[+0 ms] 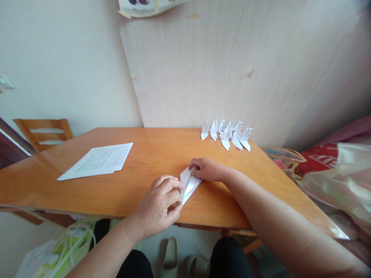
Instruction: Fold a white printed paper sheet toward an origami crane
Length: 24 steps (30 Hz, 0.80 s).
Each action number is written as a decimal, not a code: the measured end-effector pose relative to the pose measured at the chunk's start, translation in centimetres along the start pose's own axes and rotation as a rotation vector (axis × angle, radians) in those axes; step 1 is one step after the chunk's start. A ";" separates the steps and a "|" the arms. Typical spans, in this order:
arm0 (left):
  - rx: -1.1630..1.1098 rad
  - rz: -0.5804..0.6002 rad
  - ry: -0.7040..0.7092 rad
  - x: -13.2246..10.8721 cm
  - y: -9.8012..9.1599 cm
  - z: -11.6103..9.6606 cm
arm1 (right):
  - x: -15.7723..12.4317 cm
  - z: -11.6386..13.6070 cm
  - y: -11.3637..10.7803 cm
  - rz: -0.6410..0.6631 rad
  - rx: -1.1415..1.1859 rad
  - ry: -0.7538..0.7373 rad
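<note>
A piece of folded white paper with a diamond-like outline lies near the table's front edge, between my two hands. My left hand has its fingers bent, with thumb and fingertips at the paper's lower left edge. On the paper's upper right part, my right hand is closed, its thumb and fingers pinching a flap. Several small folded paper figures with pointed tips stand in a group at the far right of the table. To the left rests a stack of printed sheets.
The orange-brown wooden table reaches back to a pale panelled wall. A wooden chair stands beyond its left end. Plastic bags crowd the right side, and a green bag sits below the front edge at left.
</note>
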State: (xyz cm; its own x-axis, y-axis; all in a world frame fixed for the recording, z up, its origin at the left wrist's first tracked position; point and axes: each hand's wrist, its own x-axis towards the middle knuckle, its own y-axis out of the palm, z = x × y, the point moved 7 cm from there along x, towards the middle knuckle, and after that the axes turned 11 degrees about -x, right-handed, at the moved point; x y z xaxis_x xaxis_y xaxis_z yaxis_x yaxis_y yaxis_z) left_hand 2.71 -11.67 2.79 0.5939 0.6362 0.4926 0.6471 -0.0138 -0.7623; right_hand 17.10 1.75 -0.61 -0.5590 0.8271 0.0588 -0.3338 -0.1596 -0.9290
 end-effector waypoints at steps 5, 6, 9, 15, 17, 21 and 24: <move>-0.109 -0.108 -0.079 -0.5 -0.9 0.8 | 0.1 -0.2 0.2 -0.002 -0.002 -0.004; -0.134 -0.138 -0.101 -0.5 -1.1 1.2 | 0.1 -0.2 0.2 0.001 0.001 -0.005; -0.194 -0.218 -0.175 -0.3 -1.4 2.6 | 0.0 -0.1 0.2 0.016 0.016 0.002; -0.261 -0.132 -0.219 1.4 -0.3 3.8 | -0.2 0.5 -0.1 -0.005 -0.013 -0.019; -0.260 -0.049 -0.210 1.8 0.4 3.5 | -0.2 0.6 -0.2 -0.016 -0.033 -0.030; -0.168 0.063 -0.212 1.8 1.2 2.9 | -0.2 0.4 -0.1 -0.010 -0.037 -0.047; -0.119 0.109 -0.203 1.6 1.6 2.7 | -0.2 0.3 -0.1 0.014 -0.017 -0.056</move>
State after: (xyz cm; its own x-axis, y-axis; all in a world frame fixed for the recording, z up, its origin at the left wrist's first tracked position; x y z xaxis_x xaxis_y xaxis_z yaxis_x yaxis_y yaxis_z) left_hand 3.40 -8.55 1.26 0.5631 0.7673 0.3069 0.6433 -0.1740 -0.7456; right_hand 17.06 1.45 -0.38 -0.6057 0.7930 0.0656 -0.3131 -0.1617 -0.9359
